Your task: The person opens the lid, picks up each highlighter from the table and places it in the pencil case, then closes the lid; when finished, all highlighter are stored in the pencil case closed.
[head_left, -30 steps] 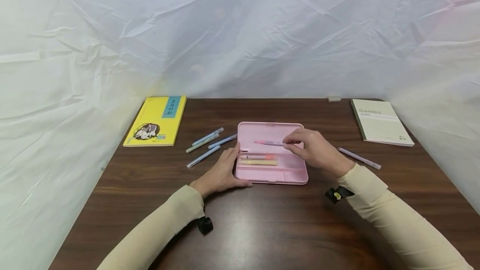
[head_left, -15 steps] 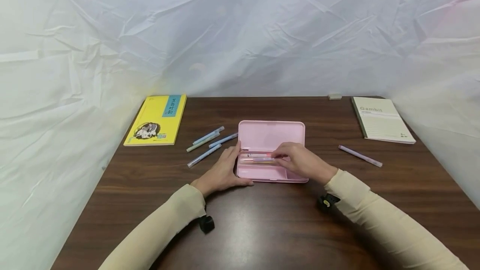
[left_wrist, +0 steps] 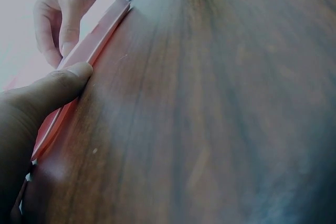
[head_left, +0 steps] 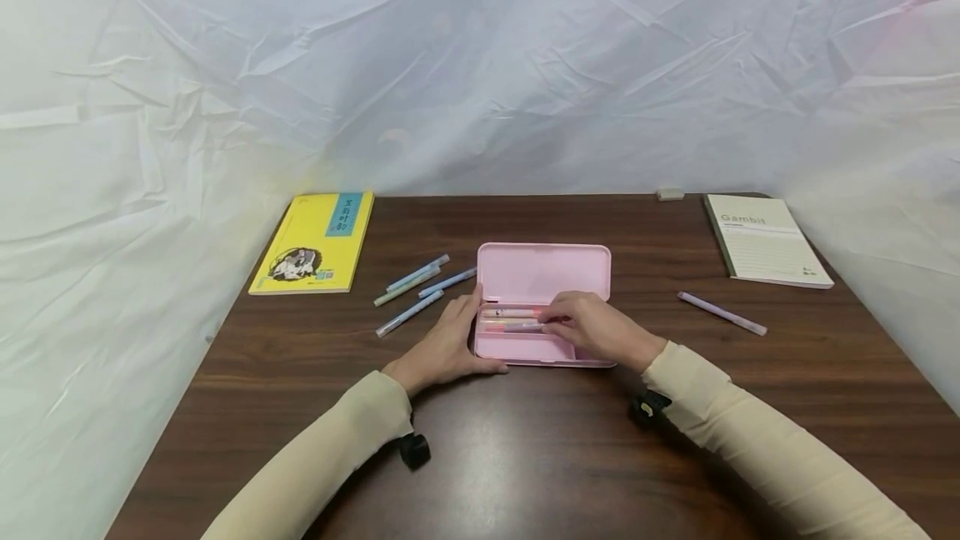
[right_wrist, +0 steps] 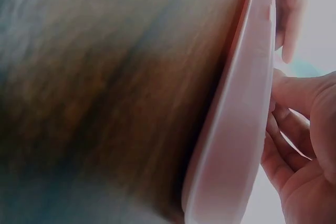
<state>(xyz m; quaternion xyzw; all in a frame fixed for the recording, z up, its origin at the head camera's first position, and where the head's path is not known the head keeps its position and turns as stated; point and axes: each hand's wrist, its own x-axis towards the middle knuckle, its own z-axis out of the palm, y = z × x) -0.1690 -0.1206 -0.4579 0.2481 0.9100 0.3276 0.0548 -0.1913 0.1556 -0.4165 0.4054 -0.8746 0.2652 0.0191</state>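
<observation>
Pencil case (head_left: 543, 269), pink, with its lid folded back, is set between the hands on a dark wood-grain table (head_left: 480, 448). It is steadied by the left hand (head_left: 442, 344), whose extended fingers are laid along its left side; the thumb is seen pressed to the front edge in the left wrist view. By the right hand (head_left: 600, 327), a purple-and-pink pen (head_left: 522, 327) is pinched between thumb and forefinger, low over the rear compartment. Just behind that pen, a white pen with an orange-pink end (head_left: 510, 313) is seen in the same compartment.

Beside the left hand, to its left, 3 blue pens (head_left: 409, 313) and 1 green pen (head_left: 406, 287) are scattered. To the right of the right hand, 1 loose purple pen (head_left: 722, 312) is seen. Farther out, a yellow book (head_left: 311, 244) is placed beyond the left hand, and a notebook marked "Gambit" (head_left: 768, 244) beyond the right, with a small pale block (head_left: 670, 195) near it at the table's far edge.
</observation>
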